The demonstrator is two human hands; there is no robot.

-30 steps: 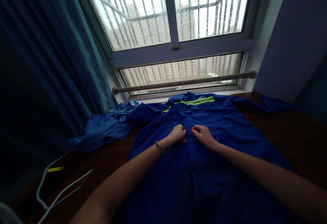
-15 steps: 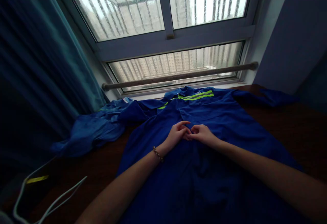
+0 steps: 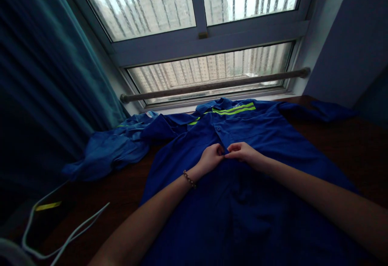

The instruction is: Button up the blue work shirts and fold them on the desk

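A blue work jacket with yellow-green stripes lies spread out, its collar toward the window. At the middle of its front opening, my left hand has its fingers closed on the edge of the cloth. My right hand pinches the front edge right beside it, the fingertips of both hands nearly touching. A button shows on the front a little above my hands. Whether a button sits between my fingers is hidden.
A second, crumpled blue garment lies to the left on the dark wooden surface. White cables and a yellow strip are at the lower left. A rail crosses the window; a curtain hangs left.
My left hand's fingers have curled from partly stretched out to closed on the jacket edge. My right hand's pinch has come against them. The view has shifted slightly.
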